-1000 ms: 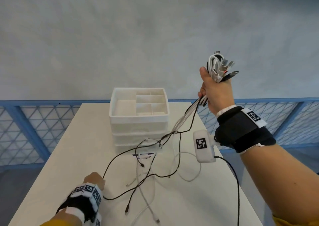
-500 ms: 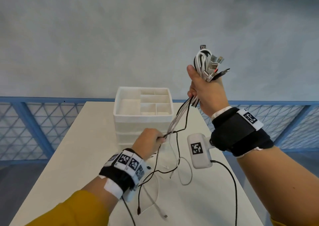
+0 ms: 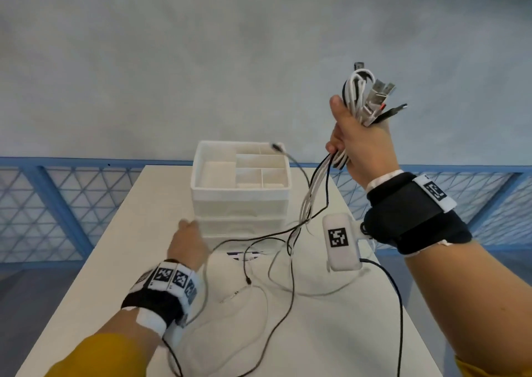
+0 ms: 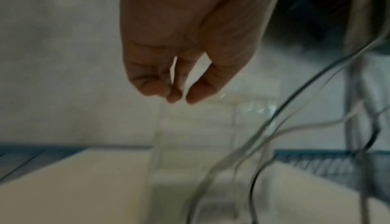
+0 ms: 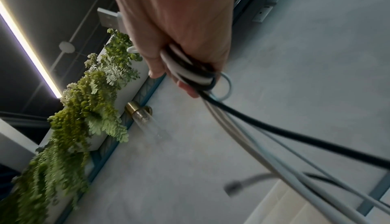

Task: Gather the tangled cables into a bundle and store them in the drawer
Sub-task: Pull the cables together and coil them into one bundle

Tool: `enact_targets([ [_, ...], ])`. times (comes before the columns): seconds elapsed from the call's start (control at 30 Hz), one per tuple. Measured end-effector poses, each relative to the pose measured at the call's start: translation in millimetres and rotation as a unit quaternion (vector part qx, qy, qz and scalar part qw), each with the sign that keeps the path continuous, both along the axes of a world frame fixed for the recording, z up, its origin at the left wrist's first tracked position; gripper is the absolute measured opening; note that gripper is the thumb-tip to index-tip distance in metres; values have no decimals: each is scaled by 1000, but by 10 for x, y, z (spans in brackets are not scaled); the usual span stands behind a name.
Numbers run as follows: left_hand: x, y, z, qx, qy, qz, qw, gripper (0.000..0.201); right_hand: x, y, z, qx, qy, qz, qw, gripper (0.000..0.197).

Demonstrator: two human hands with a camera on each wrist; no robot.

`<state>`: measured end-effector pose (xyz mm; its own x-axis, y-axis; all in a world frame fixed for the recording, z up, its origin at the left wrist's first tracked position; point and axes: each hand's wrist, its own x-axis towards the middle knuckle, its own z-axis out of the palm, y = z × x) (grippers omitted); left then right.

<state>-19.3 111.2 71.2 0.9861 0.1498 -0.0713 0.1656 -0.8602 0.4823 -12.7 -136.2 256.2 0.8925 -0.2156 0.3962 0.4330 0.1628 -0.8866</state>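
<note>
Cables [image 3: 363, 100] now free of left hand [image 3: 188, 242]

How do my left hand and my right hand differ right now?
The right hand is raised high beside the drawer unit; the left hand is low over the table, near the unit's front. The right hand grips a bundle of cables, with loose ends trailing down to the table; the left hand holds nothing, fingers loosely curled. Both wear black wristbands with printed markers.

Drawer unit [image 4: 190, 144] blurred in left wrist view, cables [image 3: 288, 304] cut off at bottom edge
</note>
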Motion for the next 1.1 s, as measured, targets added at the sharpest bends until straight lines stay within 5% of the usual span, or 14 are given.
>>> enact_targets([
  [0.1,-158,-477,483,-93,-166,-137,972,37,-8,133,-15,-4,-2,17,1000,28],
  [0.23,-164,-945,537,-50,-61,-236,969,45,-47,255,-3,-6,-5,34,999,29],
  [0.4,-55,-774,243,-84,-137,-206,965,27,-49,99,12,1,-1,10,1000,28],
  [0.57,-194,-296,-54,-209,-311,-195,906,24,-19,-49,-182,4,41,-43,998,26],
  [0.83,-265,-567,515,-385,-377,-125,833,23,48,164,-453,-48,120,-44,991,24],
  [0.9,-207,-368,457,-357,-397,-96,840,22,48,125,-432,-44,116,-64,990,26],
  [0.97,-174,-116,243,-268,-384,-92,879,16,42,43,-377,-47,99,-83,991,26],
  [1.1,-183,264,-422,-73,-210,-70,972,16,-9,-50,-203,-32,55,-90,994,27],
])
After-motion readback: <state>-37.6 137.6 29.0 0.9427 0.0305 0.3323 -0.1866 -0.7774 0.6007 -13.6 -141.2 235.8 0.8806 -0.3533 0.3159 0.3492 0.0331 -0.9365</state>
